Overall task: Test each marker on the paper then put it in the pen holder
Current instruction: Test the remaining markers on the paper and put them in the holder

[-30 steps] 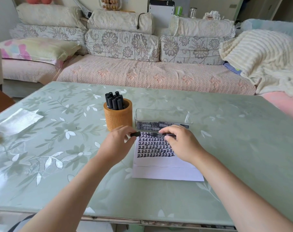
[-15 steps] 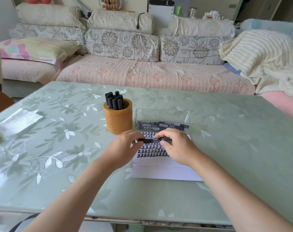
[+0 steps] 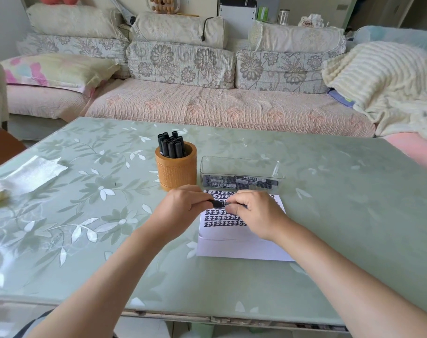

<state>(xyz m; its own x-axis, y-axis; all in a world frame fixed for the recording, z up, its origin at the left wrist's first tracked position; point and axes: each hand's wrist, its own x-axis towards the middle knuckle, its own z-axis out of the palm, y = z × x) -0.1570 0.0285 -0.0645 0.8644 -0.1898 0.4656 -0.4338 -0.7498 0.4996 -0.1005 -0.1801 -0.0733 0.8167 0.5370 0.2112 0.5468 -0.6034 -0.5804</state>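
Here, the marker (image 3: 218, 203) lies level, long axis left to right, just in front of the holder (image 3: 176, 170), above the paper (image 3: 241, 247). The left hand (image 3: 180, 206) pinches its holder-side end and the right hand (image 3: 254, 213) grips the far end. The left is nearer the holder.

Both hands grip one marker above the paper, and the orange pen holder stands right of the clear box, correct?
Not quite. The head view shows the pen holder left of the clear box. The rest holds: left hand and right hand grip one marker above the paper.
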